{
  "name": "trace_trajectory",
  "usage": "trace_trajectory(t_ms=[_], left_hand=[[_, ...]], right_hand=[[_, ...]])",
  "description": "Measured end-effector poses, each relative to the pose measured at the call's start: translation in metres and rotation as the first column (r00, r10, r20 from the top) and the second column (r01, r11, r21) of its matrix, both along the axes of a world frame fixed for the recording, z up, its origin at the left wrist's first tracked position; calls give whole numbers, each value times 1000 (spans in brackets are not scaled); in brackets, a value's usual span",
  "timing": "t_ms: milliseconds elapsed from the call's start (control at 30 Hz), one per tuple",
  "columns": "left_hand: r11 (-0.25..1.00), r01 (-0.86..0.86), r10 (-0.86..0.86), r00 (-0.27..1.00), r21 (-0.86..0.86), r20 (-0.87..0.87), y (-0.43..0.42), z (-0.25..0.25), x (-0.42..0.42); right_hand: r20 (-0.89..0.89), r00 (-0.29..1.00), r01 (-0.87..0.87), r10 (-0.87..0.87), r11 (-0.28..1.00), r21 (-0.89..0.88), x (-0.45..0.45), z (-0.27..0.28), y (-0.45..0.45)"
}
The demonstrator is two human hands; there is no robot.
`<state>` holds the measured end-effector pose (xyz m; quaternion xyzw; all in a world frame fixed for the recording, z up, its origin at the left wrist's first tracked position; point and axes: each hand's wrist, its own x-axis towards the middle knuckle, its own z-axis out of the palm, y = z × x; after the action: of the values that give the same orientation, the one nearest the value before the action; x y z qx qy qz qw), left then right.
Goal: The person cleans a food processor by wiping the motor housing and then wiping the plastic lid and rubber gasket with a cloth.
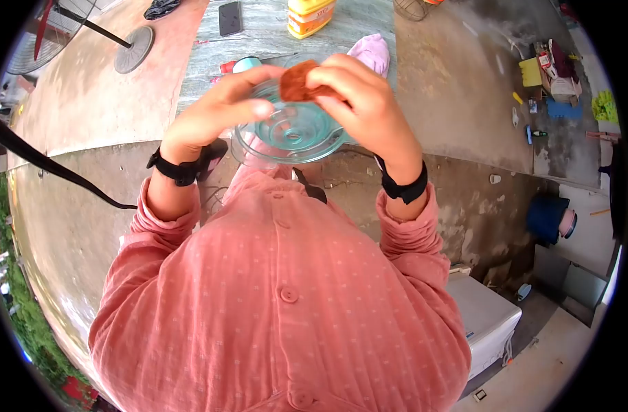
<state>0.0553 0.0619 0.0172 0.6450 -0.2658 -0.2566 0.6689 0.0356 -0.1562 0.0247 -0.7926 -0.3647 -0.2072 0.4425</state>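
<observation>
My right hand pinches a brown cloth between thumb and fingers, above a clear glass dish. The dish, with a wide rim, is near the front edge of the table; what supports it is hard to make out. My left hand is over the dish's left side, its thumb stretched apart from its curved fingers. Its fingertips come close to the cloth, and the thumb tip is blurred. Whether the left hand touches the glass I cannot tell.
On the grey-green table are a phone, a yellow bottle, a lilac cloth and a small light-blue round item. A standing fan's base is at the left. A white appliance stands at the lower right.
</observation>
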Motion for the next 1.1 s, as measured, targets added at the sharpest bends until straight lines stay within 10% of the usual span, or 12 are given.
trace_trajectory(t_ms=[133,433,767,1100], left_hand=[[961,-174,171,985,217,34,-21,-8,-8],[768,-626,600,777,-135,-190,-26,-2,-34],[572,-705,647,702,-418,-297,-23,-9,-33],[660,-655,574,755,-366,-316,-22,-11,-38]], right_hand=[[224,965,155,-134,985,-80,11,-4,14],[165,847,465,-505,855,231,-4,-42,19],[-387,788,615,-480,579,535,-42,-79,48],[-110,769,626,-630,709,325,-37,-27,33]])
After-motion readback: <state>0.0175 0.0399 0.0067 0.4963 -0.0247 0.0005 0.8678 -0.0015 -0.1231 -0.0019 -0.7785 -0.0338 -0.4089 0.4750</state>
